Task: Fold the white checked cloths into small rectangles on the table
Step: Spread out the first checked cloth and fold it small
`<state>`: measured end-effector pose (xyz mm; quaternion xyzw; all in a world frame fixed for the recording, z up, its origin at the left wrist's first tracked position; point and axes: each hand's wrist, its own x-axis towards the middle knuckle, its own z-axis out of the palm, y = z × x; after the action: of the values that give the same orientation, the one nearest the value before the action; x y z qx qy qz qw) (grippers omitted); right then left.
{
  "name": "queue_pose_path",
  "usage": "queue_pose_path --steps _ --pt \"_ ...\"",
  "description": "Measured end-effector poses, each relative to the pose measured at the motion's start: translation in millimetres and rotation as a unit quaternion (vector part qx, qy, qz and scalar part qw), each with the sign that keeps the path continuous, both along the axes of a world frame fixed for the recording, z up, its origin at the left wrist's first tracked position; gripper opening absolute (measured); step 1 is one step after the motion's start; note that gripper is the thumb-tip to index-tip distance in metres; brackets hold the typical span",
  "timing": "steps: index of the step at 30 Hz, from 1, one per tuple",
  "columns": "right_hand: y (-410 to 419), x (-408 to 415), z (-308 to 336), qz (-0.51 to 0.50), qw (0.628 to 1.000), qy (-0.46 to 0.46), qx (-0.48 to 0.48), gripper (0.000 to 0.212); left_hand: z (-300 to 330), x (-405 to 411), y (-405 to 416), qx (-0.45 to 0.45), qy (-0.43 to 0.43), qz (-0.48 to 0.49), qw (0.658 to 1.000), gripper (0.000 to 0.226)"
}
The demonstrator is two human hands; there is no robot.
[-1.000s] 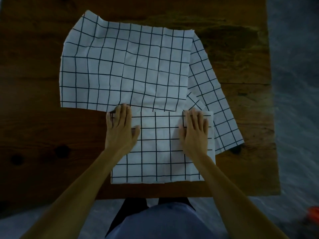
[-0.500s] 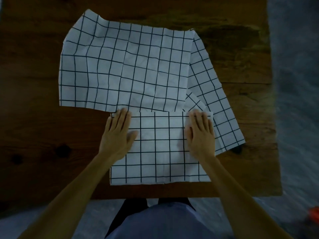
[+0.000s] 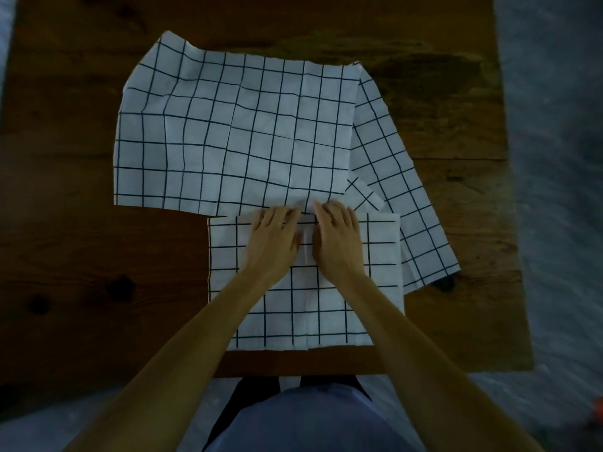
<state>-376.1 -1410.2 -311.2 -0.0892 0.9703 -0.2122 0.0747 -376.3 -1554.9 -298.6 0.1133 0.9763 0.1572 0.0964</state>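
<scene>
The folded cloth [image 3: 381,256] lies flat at the near edge of the bench [image 3: 81,256], a rectangle with its far edge overlapping the spread cloth [image 3: 235,132] behind it. A third checked cloth [image 3: 414,203] protrudes from beneath, toward the bench's right edge. Both hands rest palm-down on the folded cloth near its far edge. Compared with the earlier frames, the left hand [image 3: 274,238] and right hand [image 3: 339,238] have moved from the cloth's outer sides to its centre, now nearly touching. Each grip is released, fingers extended, pressing the fabric.
</scene>
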Motion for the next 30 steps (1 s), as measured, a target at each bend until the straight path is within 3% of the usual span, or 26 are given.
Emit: queue_pose_path --steps 4,9,13,19,24,30 --pt "-1.0 -6.6 3.1 -0.011 0.999 -0.009 0.032 0.060 -2.7 -9.6 7.9 -0.030 -0.034 0.018 0.999 0.052" --pt "6.4 -11.0 2.7 0.013 0.999 0.006 0.042 0.027 0.7 -12.3 7.1 0.024 -0.021 0.025 0.999 0.017" --pt "10.2 -17.3 16.2 0.055 0.998 -0.024 0.014 0.035 13.8 -18.5 -0.5 0.067 -0.007 -0.001 0.998 0.010" --pt "11.2 -30.1 70.3 0.052 0.997 -0.031 -0.038 0.024 63.5 -30.2 -12.8 0.114 0.016 -0.019 0.993 0.007" --pt "16.9 -31.5 132.5 0.035 0.994 -0.022 -0.101 0.017 115.9 -42.2 -22.6 0.134 -0.031 -0.066 0.988 0.017" --pt "9.1 -35.7 211.2 0.027 0.989 -0.069 -0.128 0.015 184.9 -55.8 -29.6 0.186 0.028 -0.084 0.978 0.011"
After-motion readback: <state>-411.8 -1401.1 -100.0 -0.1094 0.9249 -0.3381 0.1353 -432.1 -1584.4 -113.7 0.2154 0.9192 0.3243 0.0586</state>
